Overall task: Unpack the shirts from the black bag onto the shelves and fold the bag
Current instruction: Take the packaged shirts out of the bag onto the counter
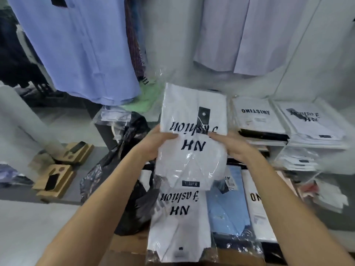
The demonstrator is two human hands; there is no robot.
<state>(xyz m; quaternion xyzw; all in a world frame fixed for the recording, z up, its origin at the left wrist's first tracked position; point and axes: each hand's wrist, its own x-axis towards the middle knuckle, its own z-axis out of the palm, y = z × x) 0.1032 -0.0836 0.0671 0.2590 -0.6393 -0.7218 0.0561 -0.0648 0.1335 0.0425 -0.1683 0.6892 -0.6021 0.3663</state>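
Now both hands, left (151,144) and right (233,146), grip a white plastic-wrapped "NH Fashion" shirt (192,135) by its sides.

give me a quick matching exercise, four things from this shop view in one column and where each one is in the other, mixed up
Things:
1. packaged white shirt
2. black bag
3. light blue packaged shirt
4. blue shirt

Places:
A. hanging at upper left
B. held between the left hand and right hand
C. slumped left of the held shirt, near the floor
D. lying flat below the right forearm

Pairs: 1-B, 2-C, 3-D, 4-A
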